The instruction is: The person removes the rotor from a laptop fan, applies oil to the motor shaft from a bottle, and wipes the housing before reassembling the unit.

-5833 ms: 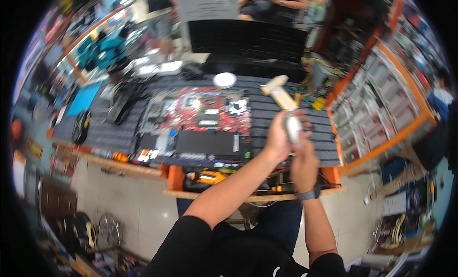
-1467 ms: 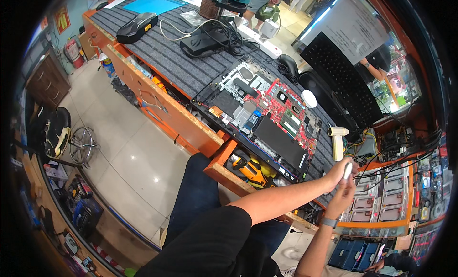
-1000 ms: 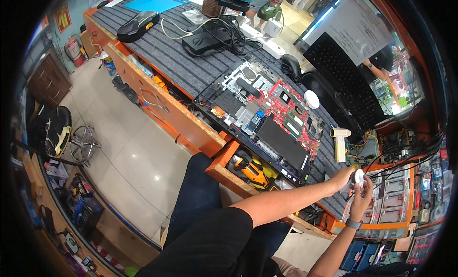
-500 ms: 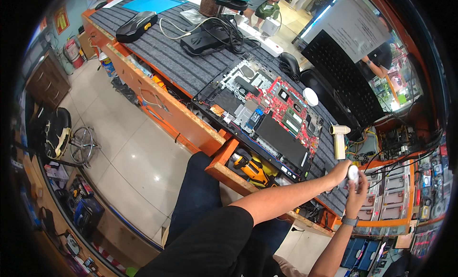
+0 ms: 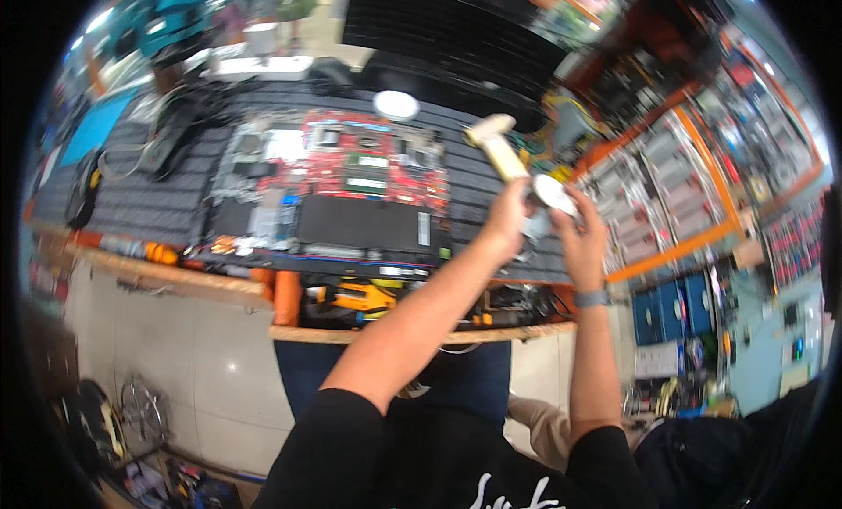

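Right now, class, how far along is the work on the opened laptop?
Done: laptop lies open, red board exposed. In hand: left hand and right hand hold a small white round part above the mat, beside a cream tool. Left: the part is not on the board.

Left hand (image 5: 507,221) & right hand (image 5: 581,239) are closing on a small round white piece (image 5: 554,194), looking like smooth glossy plastic; blur is hiding finer finish. Cream tool handle (image 5: 497,146) beside it is looking like matt plastic. Bench mat (image 5: 140,206) is showing as dark ribbed rubber-like sheet, matt. Red circuit board (image 5: 368,162) is showing a semi-gloss lacquer w/ dull metal parts; black panel (image 5: 360,225) below it is looking matt & smooth. Bench edge (image 5: 175,268) is looking like orange painted wood, worn. Wristband (image 5: 590,298) is reading as grey matt rubber or plastic. Sleeves (image 5: 333,448) are black matt cloth. Floor tiles (image 5: 202,360) are shining pale, glossy.
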